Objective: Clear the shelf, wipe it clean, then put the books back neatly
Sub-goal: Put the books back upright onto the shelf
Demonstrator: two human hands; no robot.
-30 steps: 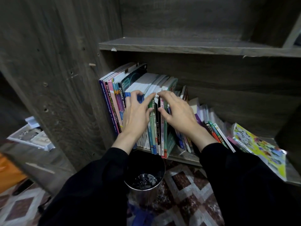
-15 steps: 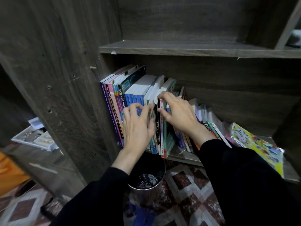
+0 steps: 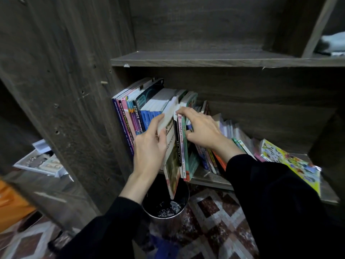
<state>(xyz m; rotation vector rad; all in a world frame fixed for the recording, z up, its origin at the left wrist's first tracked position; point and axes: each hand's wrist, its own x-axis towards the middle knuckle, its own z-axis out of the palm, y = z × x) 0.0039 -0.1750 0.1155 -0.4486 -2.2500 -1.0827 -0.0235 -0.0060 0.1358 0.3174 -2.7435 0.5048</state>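
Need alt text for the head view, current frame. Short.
The left hand grips a book tilted partway out of a packed row on a wooden shelf, while the right hand grips the tops of the neighbouring books. A metal bin stands on the floor below.

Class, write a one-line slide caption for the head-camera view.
Left hand grips a book tilted out of the shelf; right hand holds the neighbouring books.

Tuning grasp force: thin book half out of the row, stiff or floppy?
Likely floppy: the thin book looks soft-covered, gripped high by the left hand. The right hand holds the neighbouring books, so it should slide free. Its corner overhangs the bin; a slip could drop it in.
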